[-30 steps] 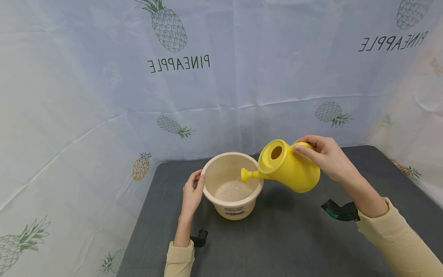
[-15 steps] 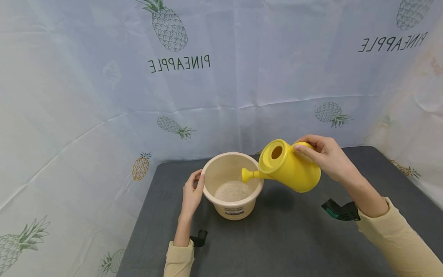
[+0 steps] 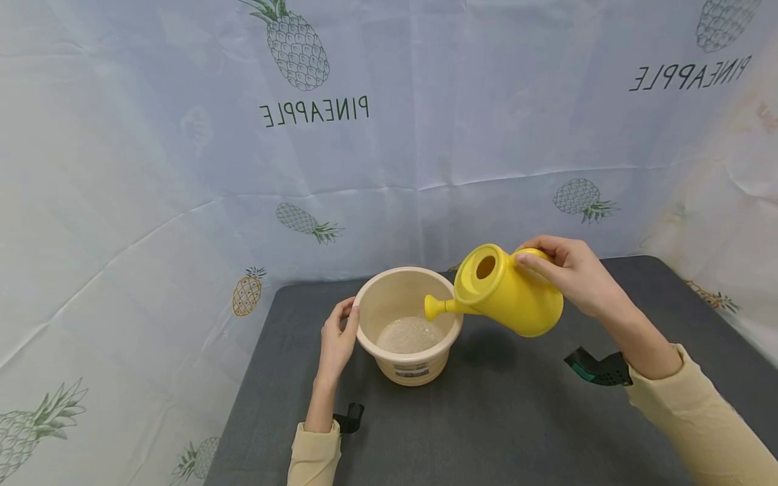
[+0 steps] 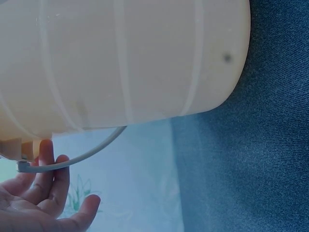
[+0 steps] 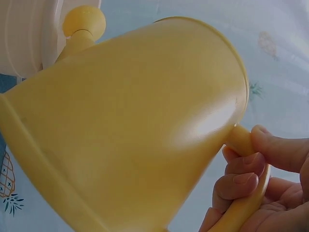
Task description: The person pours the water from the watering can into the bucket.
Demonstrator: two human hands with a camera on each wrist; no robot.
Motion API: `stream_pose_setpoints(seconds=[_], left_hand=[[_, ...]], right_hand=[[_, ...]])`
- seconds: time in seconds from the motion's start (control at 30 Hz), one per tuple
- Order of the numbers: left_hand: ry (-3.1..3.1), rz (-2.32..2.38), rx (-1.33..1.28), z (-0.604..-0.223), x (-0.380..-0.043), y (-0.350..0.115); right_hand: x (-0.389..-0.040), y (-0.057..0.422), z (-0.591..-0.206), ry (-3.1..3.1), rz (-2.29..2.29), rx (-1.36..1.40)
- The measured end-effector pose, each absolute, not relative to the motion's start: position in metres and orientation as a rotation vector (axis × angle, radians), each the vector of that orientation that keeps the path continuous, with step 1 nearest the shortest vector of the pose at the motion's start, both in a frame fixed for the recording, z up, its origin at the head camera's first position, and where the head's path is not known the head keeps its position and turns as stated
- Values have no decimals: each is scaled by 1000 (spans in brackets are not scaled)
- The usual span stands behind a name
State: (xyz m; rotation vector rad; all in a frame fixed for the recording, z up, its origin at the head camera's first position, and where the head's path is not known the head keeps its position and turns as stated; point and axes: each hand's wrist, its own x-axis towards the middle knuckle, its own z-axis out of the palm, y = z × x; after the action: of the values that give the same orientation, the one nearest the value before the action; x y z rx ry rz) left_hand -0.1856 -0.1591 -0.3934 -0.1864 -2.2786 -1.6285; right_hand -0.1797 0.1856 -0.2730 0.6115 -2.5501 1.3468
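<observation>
Yellow watering can (image 3: 513,297) held tilted right of the bucket (image 3: 389,300), spout (image 3: 439,307) over its rim (image 3: 408,356), handle (image 5: 245,208) clasped by right grip (image 3: 565,273), same rim pinched by left grip (image 3: 337,337).

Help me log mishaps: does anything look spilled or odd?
The lettering on the backdrop reads backwards, as if hung reversed. The yellow watering can tilts, spout aimed into the bucket; no spill shows on the table.

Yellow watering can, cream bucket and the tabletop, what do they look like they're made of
Watering can: probably plastic, glossy; soft highlight on a smooth body.
Bucket: likely plastic too, low sheen; smooth wall with moulded-looking bands.
Tabletop: matte, apparently fabric-covered; the left wrist view shows fine weave-like texture.
</observation>
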Motion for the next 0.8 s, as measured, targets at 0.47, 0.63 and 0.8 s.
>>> stream_pose_setpoints(seconds=[0.47, 0.63, 0.8], left_hand=[[-2284, -1632, -190, -393, -185, -159], [-2287, -1636, -183, -393, -185, -159], [-2283, -1636, -184, -393, -185, -159]], right_hand=[[-180, 184, -271, -2537, 1363, 648], [-180, 183, -271, -2543, 1347, 646], [-181, 183, -270, -2549, 1341, 641]])
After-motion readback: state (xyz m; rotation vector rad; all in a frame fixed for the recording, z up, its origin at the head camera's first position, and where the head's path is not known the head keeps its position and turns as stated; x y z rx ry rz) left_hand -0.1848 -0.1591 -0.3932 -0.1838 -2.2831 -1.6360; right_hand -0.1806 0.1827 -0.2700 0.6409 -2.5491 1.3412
